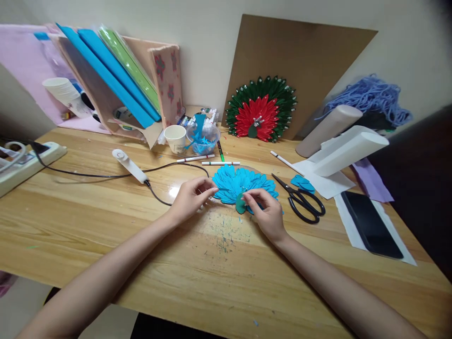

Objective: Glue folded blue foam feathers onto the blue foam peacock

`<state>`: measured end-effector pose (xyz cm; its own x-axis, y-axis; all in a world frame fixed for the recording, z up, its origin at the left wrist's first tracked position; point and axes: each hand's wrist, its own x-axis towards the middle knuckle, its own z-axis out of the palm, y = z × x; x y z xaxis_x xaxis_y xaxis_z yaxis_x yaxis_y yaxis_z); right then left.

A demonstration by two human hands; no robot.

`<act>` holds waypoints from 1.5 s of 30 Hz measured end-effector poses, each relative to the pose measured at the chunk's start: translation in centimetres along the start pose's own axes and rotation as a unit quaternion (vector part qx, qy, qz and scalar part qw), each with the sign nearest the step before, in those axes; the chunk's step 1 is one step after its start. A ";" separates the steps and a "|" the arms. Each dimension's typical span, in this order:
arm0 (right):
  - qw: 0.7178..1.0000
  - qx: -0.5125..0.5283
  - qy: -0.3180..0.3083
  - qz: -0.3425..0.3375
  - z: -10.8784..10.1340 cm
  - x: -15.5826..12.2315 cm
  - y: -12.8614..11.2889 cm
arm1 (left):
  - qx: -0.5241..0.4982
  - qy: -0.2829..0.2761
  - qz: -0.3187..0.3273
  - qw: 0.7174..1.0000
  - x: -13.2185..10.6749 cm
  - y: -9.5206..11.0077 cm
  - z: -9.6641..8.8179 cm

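Note:
A blue paper fan of petals (237,181) lies on the wooden table (106,221), with a small dark green piece (240,204) at its near edge. My left hand (192,197) rests at the fan's left edge, its fingers pinched together on a petal. My right hand (267,213) sits at the fan's near right side, fingertips pinching the green piece. A finished red and green paper fan (262,109) leans against a brown board (293,61) at the back.
Black scissors (302,199) and loose blue cutouts (302,183) lie right of the fan. A glue gun (129,165) with its cord, markers (220,163), a paper cup (175,138), a plastic bowl (203,138), a phone (370,223) and a power strip (21,165) surround it.

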<state>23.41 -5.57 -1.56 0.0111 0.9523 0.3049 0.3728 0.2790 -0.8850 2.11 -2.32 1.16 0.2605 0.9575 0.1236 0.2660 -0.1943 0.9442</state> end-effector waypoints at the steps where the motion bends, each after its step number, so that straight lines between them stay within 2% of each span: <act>1: 1.000 0.004 0.001 0.003 0.0 -0.1 0.1 | 0.002 -0.013 -0.006 1.000 0.1 0.4 -0.8; 3: 1.000 -0.001 0.001 -0.011 -0.1 -0.2 0.1 | -0.006 -0.028 -0.017 0.999 0.1 1.1 -2.7; 5: 0.999 -0.021 -0.010 -0.049 -0.1 -0.4 0.0 | -0.023 -0.016 -0.022 0.999 -0.5 1.6 -4.6; 10: 0.980 -0.058 -0.070 -0.174 0.5 -0.8 -1.1 | -0.058 0.083 -0.045 0.994 -3.9 1.2 -9.2; 13: 0.967 -0.054 -0.116 -0.220 2.3 -0.6 -2.2 | -0.046 0.131 -0.056 0.989 -6.4 0.0 -11.7; 17: 0.965 -0.040 -0.153 -0.211 7.4 0.6 -4.3 | 0.000 0.221 -0.067 0.973 -8.9 -1.8 -14.6; 22: 0.973 -0.053 -0.165 -0.155 17.0 3.3 -7.2 | 0.002 0.367 -0.084 0.926 -10.2 -4.4 -16.7; 24: 0.974 -0.076 -0.153 -0.146 20.7 4.7 -7.9 | 0.006 0.396 -0.088 0.914 -10.3 -5.4 -17.1; 26: 0.973 -0.091 -0.173 -0.127 23.7 6.1 -8.3 | 0.010 0.416 -0.092 0.905 -10.4 -6.0 -17.3; 29: 0.965 -0.095 -0.212 -0.121 26.4 7.8 -8.3 | 0.019 0.441 -0.096 0.892 -10.6 -6.5 -17.5; 31: 0.962 -0.093 -0.225 -0.121 26.9 8.3 -8.1 | 0.025 0.455 -0.101 0.885 -10.7 -6.7 -17.6; 33: 0.962 -0.085 -0.230 -0.122 26.5 8.3 -8.1 | 0.028 0.463 -0.107 0.879 -10.7 -6.7 -17.7; 37: 0.962 -0.033 -0.242 -0.125 23.9 6.6 -8.5 | 0.022 0.474 -0.117 0.873 -10.8 -6.9 -17.9; 40: 0.951 0.022 -0.274 -0.138 22.0 4.8 -8.8 | 0.013 0.484 -0.124 0.866 -10.7 -7.2 -18.1; 45: 0.940 0.028 -0.303 -0.154 21.2 3.2 -8.2 | -0.001 0.493 -0.130 0.860 -10.6 -7.8 -18.3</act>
<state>0.71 -2.18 -0.79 -0.6257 0.7167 0.3079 0.2220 0.5421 -0.8105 -19.68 -7.06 -1.95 -0.7219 0.6839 0.1050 0.1935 0.0538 0.9796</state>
